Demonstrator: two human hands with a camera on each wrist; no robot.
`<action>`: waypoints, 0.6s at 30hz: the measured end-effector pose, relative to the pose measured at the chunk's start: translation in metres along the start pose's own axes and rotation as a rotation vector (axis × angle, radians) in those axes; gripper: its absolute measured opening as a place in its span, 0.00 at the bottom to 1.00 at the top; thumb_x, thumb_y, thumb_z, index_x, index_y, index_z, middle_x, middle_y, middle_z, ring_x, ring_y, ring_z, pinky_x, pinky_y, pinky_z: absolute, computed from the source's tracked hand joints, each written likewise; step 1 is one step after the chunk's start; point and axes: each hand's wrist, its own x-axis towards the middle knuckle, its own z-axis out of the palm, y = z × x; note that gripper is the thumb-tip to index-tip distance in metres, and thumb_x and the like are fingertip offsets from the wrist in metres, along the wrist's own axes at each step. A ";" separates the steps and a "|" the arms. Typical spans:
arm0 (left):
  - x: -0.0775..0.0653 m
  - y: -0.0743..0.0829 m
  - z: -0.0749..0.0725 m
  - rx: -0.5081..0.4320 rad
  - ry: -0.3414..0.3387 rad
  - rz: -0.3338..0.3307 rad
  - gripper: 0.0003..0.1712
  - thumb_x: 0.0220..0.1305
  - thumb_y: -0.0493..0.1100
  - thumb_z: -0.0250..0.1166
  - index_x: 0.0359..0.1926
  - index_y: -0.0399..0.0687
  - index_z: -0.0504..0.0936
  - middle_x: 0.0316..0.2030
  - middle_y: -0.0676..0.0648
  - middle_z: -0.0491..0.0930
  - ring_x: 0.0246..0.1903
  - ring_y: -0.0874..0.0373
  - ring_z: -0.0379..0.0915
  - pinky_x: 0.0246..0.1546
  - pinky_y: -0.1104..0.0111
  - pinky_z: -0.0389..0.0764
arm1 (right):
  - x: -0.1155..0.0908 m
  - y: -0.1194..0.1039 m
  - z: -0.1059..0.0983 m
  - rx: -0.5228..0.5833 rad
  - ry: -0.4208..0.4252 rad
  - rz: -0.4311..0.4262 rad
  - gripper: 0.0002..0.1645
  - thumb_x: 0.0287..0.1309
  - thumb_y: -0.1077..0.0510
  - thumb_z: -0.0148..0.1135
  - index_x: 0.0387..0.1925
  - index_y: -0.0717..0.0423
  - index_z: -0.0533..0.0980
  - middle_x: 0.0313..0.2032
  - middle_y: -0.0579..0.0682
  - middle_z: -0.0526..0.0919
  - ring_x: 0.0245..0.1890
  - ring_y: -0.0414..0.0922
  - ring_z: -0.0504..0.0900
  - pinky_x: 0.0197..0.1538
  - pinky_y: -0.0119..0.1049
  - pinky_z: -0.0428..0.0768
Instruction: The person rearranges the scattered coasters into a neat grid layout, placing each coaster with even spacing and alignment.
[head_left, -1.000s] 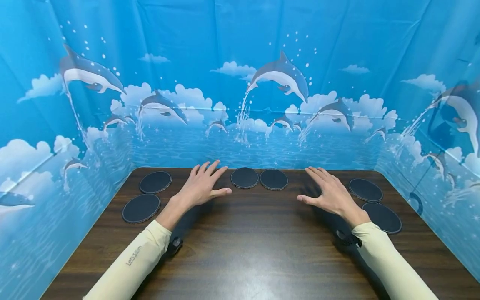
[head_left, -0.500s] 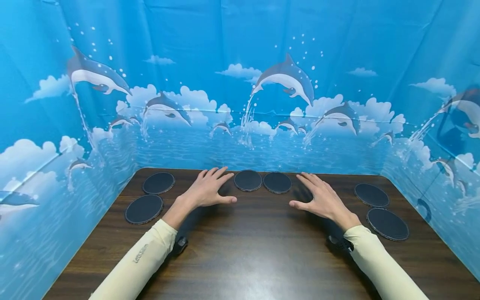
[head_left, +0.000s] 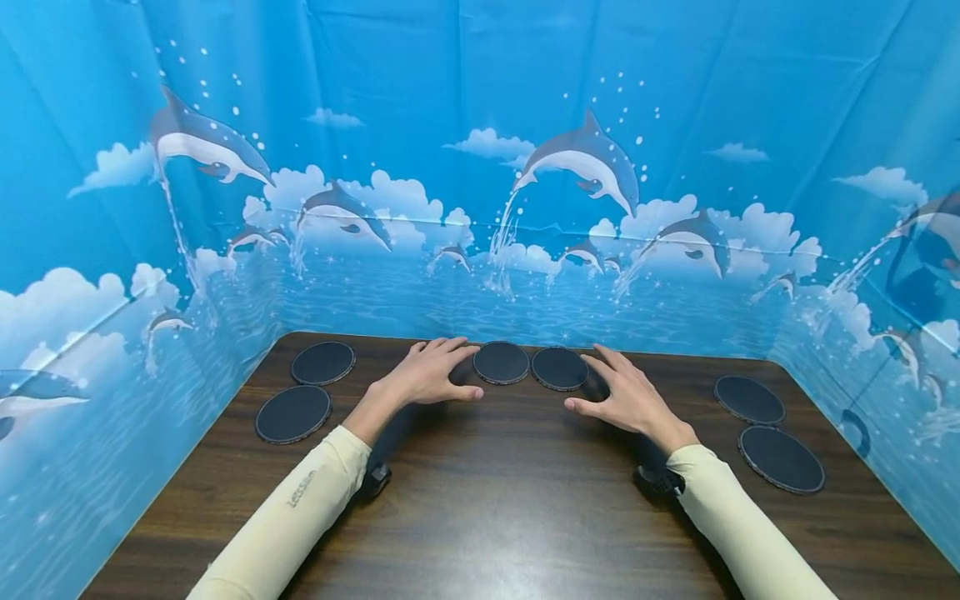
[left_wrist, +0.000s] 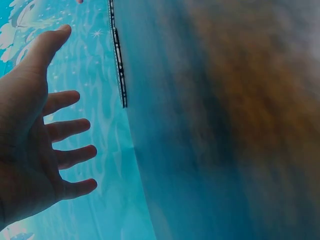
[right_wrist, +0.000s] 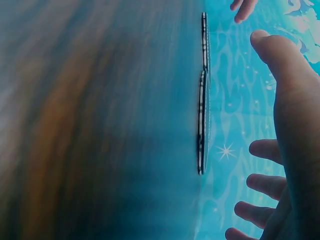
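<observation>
Two flat round black discs [head_left: 501, 362] with pale-edged rims lie side by side at the middle of the table's far edge. Just left of them my left hand [head_left: 427, 373] hovers, its fingers spread toward the pair. On the other side is my right hand [head_left: 628, 393], thumb apart and fingertips close to the right-hand disc [head_left: 559, 368]. Neither hand holds anything. Seen edge-on in the left wrist view, the disc rims [left_wrist: 119, 65] stand beyond my spread fingers [left_wrist: 67, 131]. The right wrist view shows both rims [right_wrist: 201, 120] near my thumb and fingers [right_wrist: 265, 187].
Two more black discs [head_left: 293, 414] lie at the left of the brown wooden table [head_left: 487, 500], and another two [head_left: 782, 459] at the right. A blue dolphin-print curtain [head_left: 420, 83] walls the table at the back and both sides.
Both hands have moved inward toward the middle pair of discs, the left going right and the right going left. The head view has shifted slightly. The discs stay in place on the table.
</observation>
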 end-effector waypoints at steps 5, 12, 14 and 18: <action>0.005 -0.001 0.000 -0.007 -0.004 -0.004 0.50 0.63 0.72 0.64 0.79 0.59 0.61 0.77 0.42 0.54 0.74 0.37 0.49 0.66 0.33 0.49 | 0.008 -0.006 0.005 0.008 0.002 0.002 0.61 0.51 0.19 0.63 0.75 0.51 0.66 0.76 0.61 0.55 0.74 0.66 0.54 0.64 0.73 0.57; 0.013 0.000 0.004 0.009 -0.027 0.000 0.50 0.64 0.71 0.64 0.79 0.58 0.60 0.77 0.42 0.55 0.74 0.38 0.49 0.66 0.33 0.49 | 0.018 -0.014 0.011 0.027 -0.020 0.003 0.60 0.50 0.19 0.63 0.75 0.50 0.67 0.77 0.59 0.54 0.74 0.65 0.53 0.65 0.72 0.57; 0.016 0.002 0.004 0.015 -0.033 0.005 0.50 0.64 0.72 0.63 0.80 0.58 0.59 0.77 0.42 0.55 0.74 0.38 0.49 0.66 0.34 0.49 | 0.022 -0.017 0.012 0.021 -0.025 -0.007 0.60 0.51 0.19 0.62 0.75 0.51 0.67 0.77 0.59 0.53 0.74 0.65 0.53 0.65 0.72 0.56; 0.022 0.004 0.004 0.027 -0.048 -0.005 0.50 0.64 0.71 0.63 0.80 0.58 0.59 0.77 0.43 0.54 0.74 0.39 0.49 0.67 0.34 0.48 | 0.030 -0.021 0.013 0.013 -0.028 -0.018 0.60 0.51 0.19 0.63 0.74 0.52 0.68 0.77 0.60 0.53 0.74 0.66 0.53 0.65 0.73 0.55</action>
